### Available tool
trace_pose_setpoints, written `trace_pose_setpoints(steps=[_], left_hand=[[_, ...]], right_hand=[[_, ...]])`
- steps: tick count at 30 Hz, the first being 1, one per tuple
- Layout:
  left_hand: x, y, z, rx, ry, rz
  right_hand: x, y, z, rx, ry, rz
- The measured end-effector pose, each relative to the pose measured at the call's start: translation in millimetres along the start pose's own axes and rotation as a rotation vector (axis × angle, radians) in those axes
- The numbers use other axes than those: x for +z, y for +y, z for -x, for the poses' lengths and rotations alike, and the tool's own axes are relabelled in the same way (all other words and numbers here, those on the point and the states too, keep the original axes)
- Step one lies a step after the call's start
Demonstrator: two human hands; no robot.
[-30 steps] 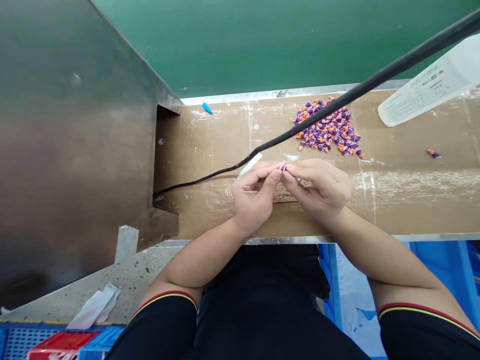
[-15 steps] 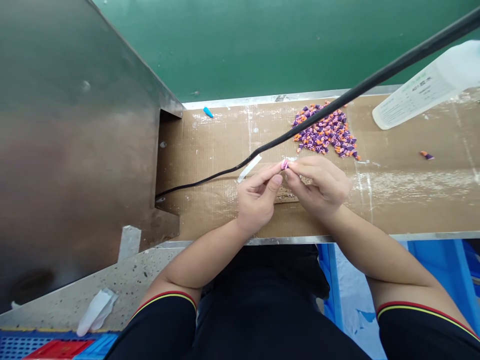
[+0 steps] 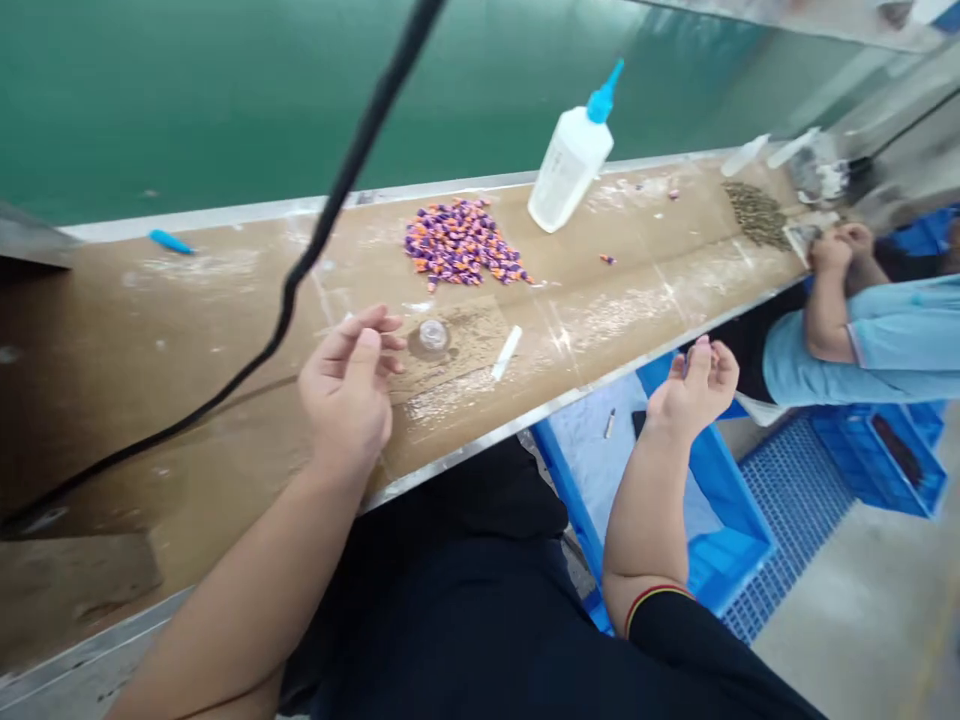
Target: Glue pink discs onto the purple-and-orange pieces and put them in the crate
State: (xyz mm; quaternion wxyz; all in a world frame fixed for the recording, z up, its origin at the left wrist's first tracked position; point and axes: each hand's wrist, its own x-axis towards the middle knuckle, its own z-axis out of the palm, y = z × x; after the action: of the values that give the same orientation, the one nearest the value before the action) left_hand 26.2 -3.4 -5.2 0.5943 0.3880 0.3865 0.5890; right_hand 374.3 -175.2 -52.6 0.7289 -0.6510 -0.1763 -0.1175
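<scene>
While the right hand (image 3: 694,392) seemingly pinched a purple piece (image 3: 685,365) at right, past the near edge of the counter (image 3: 225,305), the left hand (image 3: 351,378) hung loosely spread beside the round clear object (image 3: 433,336); a light fingertip grip probably suited its size.

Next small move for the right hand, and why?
Probably lower the right hand toward the blue bin and loosen its grip: it appears against the bin's far side, seemingly pinching a small purple piece, though blur hides detail. The left hand looks empty.
</scene>
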Motion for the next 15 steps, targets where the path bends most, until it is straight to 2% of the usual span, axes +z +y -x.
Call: trace_pose_setpoints(steps=[2, 3, 5, 10, 12, 15], left_hand=[[7.6, 5, 1, -0.016, 0.026, -0.015], [11.2, 7, 2, -0.025, 0.041, -0.019], [16.7, 9, 3, -0.029, 0.068, -0.036], [17.7, 0, 2, 0.080, 0.042, -0.218], [14.9, -4, 2, 0.130, -0.004, -0.311], [10.8, -7, 2, 0.184, -0.074, -0.416]], right_hand=[[-48, 27, -7, 0.279, 0.100, 0.146], [-63, 41, -7, 0.352, 0.095, 0.195], [-76, 69, -3, 0.454, 0.033, 0.274], [-62, 130, -11, 0.609, -0.261, 0.503], [-56, 146, -23, 0.592, -0.390, 0.600], [-52, 161, -42, 0.472, -0.573, 0.714]])
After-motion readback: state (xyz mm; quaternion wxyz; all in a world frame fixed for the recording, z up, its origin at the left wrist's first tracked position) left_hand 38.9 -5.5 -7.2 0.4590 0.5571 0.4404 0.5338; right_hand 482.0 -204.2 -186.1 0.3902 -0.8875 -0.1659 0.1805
